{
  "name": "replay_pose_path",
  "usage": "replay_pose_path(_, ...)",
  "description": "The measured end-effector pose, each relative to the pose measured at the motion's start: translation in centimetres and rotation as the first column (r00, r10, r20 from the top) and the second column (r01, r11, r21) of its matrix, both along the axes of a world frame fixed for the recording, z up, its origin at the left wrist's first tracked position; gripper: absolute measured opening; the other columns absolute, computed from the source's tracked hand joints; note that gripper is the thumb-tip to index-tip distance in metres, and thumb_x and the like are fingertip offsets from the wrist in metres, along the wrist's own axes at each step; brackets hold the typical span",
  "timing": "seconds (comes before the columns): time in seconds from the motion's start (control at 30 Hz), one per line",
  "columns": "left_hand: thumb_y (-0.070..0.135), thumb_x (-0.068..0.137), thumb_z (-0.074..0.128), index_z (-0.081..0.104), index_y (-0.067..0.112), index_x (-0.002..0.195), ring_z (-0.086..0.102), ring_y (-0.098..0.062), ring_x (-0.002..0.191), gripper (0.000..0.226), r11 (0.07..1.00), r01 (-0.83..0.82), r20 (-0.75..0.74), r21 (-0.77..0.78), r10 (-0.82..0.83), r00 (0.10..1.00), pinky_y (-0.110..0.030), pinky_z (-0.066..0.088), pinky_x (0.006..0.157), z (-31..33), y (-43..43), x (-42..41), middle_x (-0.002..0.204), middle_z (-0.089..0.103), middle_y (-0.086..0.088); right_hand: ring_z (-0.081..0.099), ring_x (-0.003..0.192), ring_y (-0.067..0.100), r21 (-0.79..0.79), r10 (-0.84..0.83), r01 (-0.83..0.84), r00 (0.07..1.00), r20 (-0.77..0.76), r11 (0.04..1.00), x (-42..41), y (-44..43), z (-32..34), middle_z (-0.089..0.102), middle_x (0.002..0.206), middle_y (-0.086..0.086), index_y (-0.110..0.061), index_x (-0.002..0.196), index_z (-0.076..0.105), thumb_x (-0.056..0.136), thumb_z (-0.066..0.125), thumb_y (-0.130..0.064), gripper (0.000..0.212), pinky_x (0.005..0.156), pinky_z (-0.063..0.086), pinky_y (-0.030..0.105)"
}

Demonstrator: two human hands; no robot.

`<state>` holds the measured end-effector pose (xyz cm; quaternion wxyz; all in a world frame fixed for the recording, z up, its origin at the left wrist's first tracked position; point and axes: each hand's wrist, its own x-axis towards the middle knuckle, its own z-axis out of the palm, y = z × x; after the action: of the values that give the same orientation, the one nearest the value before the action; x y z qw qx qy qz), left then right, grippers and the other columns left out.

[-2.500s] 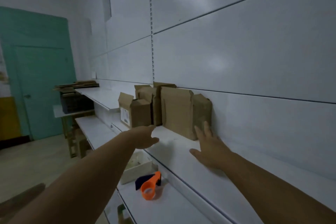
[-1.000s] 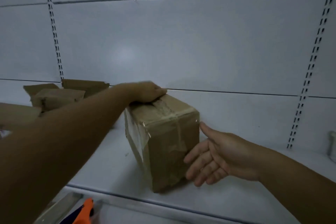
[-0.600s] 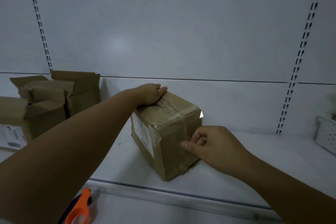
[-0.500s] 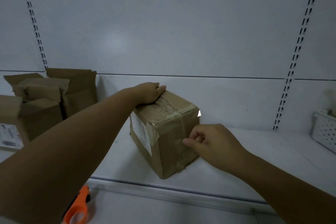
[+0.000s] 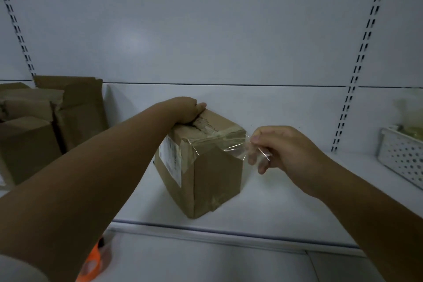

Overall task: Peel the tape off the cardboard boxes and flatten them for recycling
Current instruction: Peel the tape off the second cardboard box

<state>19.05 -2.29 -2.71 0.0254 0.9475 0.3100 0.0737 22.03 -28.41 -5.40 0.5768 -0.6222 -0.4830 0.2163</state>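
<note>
Box [image 5: 206, 167] sits on shelf [image 5: 274, 201], near front edge. Your left hand [image 5: 187, 110] presses box top, fingers look flat. Your right hand [image 5: 281, 149] has fingers clamped on clear tape [image 5: 231, 146], part peeled. Pull too fast: tape may snap or rip cardboard. Loose left hand: box may slide off.

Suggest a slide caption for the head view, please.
Left hand rests on a taped cardboard box on a white shelf; right hand pinches a clear tape strip lifted off it.
</note>
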Motion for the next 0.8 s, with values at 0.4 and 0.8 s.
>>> replay_pose_path(0.4, 0.044, 0.098, 0.025, 0.039, 0.014, 0.137, 0.04, -0.031, 0.128, 0.052, 0.998, -0.05, 0.005, 0.044, 0.05, 0.999, -0.045, 0.031, 0.106, -0.2, -0.4, -0.8, 0.142, 0.043, -0.015, 0.05, 0.045, 0.016, 0.073, -0.322, 0.316, 0.887, 0.33, 0.946, -0.6, 5.2, 3.9, 0.055, 0.047, -0.001, -0.012, 0.048, 0.051, 0.085, 0.053, -0.02, 0.038, 0.047, 0.04, 0.024)
replay_pose_path(0.8, 0.045, 0.096, 0.024, 0.053, 0.017, 0.119, 0.053, -0.027, 0.105, 0.047, 0.939, -0.15, -0.123, 0.309, 0.196, 0.973, -0.04, 0.036, 0.08, 0.7, -0.4, -1.6, 0.122, 0.058, -0.008, 0.061, 0.097, 0.026, 0.116, -0.5, 0.787, 0.263, 0.825, 0.605, 4.3, -0.7, 1.8, 0.056, 0.128, 0.003, -0.025, 0.146, 0.006, 0.083, 0.034, -0.069, 0.082, 0.075, 0.045, 0.037)
